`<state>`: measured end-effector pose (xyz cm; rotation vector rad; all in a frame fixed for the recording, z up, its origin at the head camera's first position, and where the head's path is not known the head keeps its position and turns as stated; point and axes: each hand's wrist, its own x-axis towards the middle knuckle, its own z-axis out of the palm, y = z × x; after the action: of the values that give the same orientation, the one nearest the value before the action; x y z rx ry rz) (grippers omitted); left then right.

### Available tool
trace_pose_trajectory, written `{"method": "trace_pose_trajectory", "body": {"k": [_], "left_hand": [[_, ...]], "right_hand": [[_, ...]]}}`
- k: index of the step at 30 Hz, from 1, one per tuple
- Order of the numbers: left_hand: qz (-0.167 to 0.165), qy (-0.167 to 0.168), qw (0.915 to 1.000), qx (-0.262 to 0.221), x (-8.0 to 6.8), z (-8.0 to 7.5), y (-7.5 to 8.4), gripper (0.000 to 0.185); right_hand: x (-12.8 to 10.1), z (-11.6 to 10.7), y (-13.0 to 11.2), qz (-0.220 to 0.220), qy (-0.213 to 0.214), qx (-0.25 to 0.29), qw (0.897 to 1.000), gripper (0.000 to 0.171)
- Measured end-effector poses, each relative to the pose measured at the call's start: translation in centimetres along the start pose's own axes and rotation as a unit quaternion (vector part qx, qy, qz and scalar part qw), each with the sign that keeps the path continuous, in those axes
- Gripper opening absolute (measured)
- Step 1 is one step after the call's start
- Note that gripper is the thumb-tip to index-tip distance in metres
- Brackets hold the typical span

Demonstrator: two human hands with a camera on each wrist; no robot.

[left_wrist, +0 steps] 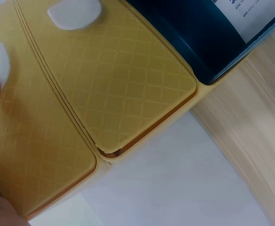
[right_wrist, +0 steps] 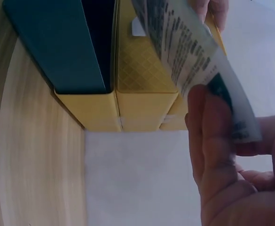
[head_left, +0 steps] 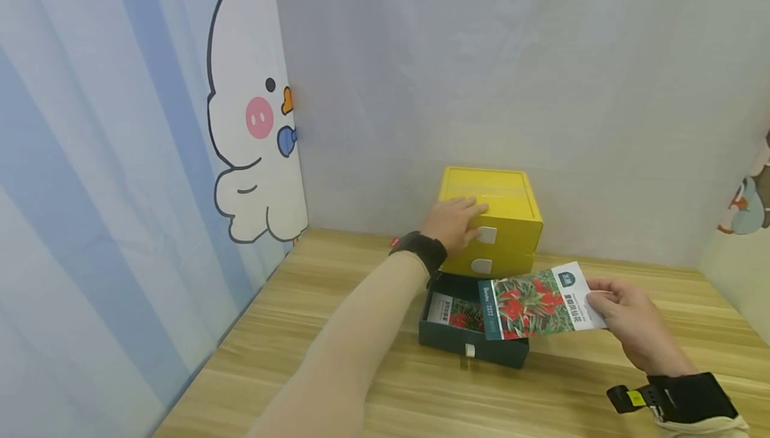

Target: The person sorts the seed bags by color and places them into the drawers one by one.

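Observation:
My right hand (head_left: 628,321) pinches a seed packet (head_left: 535,304) by its right edge; the packet's front has red flowers and green leaves. It is held tilted over the right part of a dark green drawer (head_left: 439,332), pulled out from the bottom of a small yellow drawer cabinet (head_left: 511,244). Inside the drawer lies another flower packet (head_left: 460,312), partly covered by the held one. My left hand (head_left: 452,225) rests on the cabinet's upper left front, fingers extended over the top. Printed text covers the held packet's back (right_wrist: 189,42) in the right wrist view.
The two drawers above have yellow fronts with white pull tabs (head_left: 486,235). Everything stands on a wood-grain table (head_left: 337,304). A pale curtain (head_left: 385,90) hangs behind, and a blue-striped curtain (head_left: 90,157) on the left. A small red object (head_left: 394,242) shows near my left wrist.

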<state>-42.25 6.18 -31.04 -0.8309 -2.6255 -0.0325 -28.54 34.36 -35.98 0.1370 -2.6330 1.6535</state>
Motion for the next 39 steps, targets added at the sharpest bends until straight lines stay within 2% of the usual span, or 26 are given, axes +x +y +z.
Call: {"method": "trace_pose_trajectory", "body": {"k": [9,18,30,39], "left_hand": [[-0.001,-0.003,1.0000,-0.002,-0.1,-0.3,0.2,0.054],[0.007,0.011,0.9999,-0.001,-0.2,-0.1,0.0,0.053],[0.009,0.020,0.9997,-0.004,-0.2,0.1,-0.2,0.053],[0.002,0.010,0.9999,-0.007,-0.3,-0.1,-0.1,0.053]], "right_hand": [[0.2,1.6,0.2,0.016,0.020,0.030,0.999,0.045],[0.5,3.5,0.3,0.036,0.024,0.069,0.997,0.046],[0.9,5.7,0.0,0.044,0.037,0.092,0.994,0.046],[1.2,7.3,-0.2,0.050,0.035,0.097,0.993,0.044]]}}
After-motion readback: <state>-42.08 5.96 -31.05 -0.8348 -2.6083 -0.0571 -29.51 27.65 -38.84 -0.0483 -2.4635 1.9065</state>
